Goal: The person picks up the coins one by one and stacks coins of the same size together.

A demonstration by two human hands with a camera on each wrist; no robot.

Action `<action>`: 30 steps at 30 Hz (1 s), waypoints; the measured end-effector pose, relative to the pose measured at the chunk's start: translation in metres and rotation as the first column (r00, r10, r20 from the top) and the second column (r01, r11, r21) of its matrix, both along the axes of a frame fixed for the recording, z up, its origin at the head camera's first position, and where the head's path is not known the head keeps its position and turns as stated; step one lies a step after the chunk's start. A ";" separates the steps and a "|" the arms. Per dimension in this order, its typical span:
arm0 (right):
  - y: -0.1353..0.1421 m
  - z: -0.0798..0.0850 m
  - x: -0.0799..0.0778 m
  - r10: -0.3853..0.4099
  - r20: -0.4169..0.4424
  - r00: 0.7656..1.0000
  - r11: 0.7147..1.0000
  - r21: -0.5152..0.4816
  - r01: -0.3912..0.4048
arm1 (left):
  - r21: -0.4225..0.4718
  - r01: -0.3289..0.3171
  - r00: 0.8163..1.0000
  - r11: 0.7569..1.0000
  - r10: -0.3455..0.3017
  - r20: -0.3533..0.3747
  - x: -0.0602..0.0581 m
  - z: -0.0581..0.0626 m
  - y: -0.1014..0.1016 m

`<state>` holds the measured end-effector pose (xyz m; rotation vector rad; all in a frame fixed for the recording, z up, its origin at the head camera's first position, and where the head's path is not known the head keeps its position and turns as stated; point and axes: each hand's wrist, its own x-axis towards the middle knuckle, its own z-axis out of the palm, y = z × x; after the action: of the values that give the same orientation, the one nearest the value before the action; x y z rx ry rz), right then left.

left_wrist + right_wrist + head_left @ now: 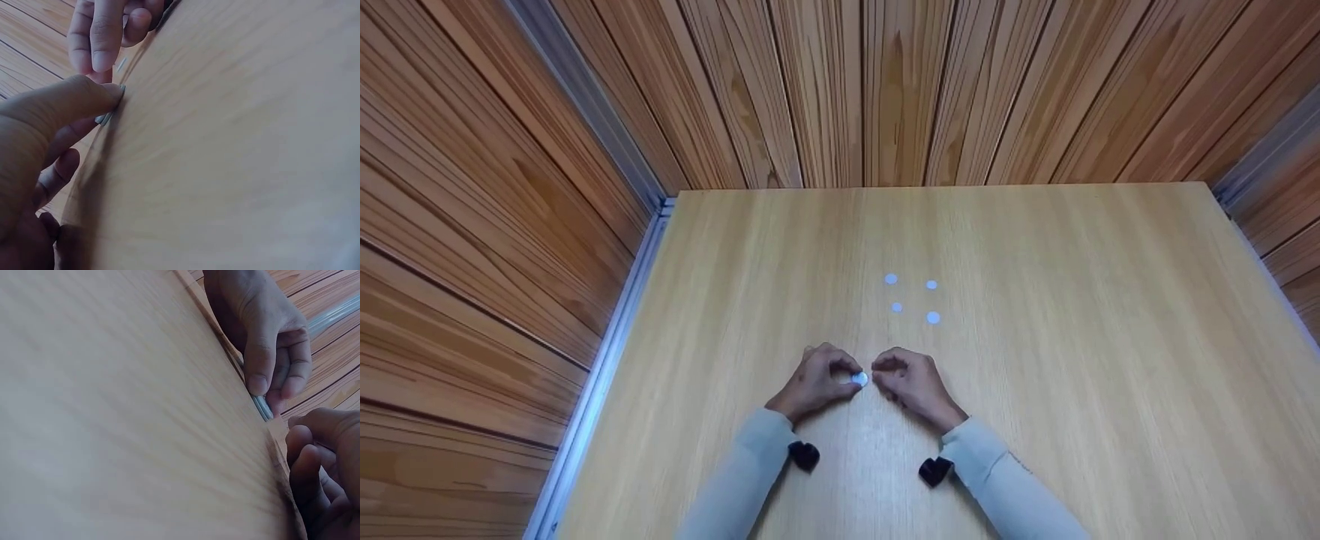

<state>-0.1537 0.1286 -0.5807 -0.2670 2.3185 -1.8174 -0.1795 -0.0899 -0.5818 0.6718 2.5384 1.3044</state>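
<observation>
Thumb and index finger of my left hand (814, 381) pinch a small white disc (860, 379) close over the table. Edge-on in the right wrist view, what they grip shows several thin pale layers (261, 407), like a small stack of discs. My right hand (913, 382) is just to the right, its bent fingertips a short gap from the disc, with nothing visible between them. In the left wrist view its fingers (103, 34) point down beyond the left thumb (67, 100).
Ahead of the hands, several white discs lie spread on the wooden table (1072, 337), including a larger near-right one (933, 318) and a far-left one (891, 278). Wood-plank panels (892, 90) stand behind and beside the table, with a metal rail (607, 360) along its left edge.
</observation>
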 end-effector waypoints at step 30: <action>0.028 0.016 -0.022 -0.123 -0.017 0.992 0.991 0.051 0.123 | -0.008 -0.010 0.999 1.000 0.010 0.031 0.002 -0.001 0.000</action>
<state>-0.1752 0.1569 -0.5651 -0.1319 2.4370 -1.8120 -0.1772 -0.0902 -0.5831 0.6336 2.5245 1.2969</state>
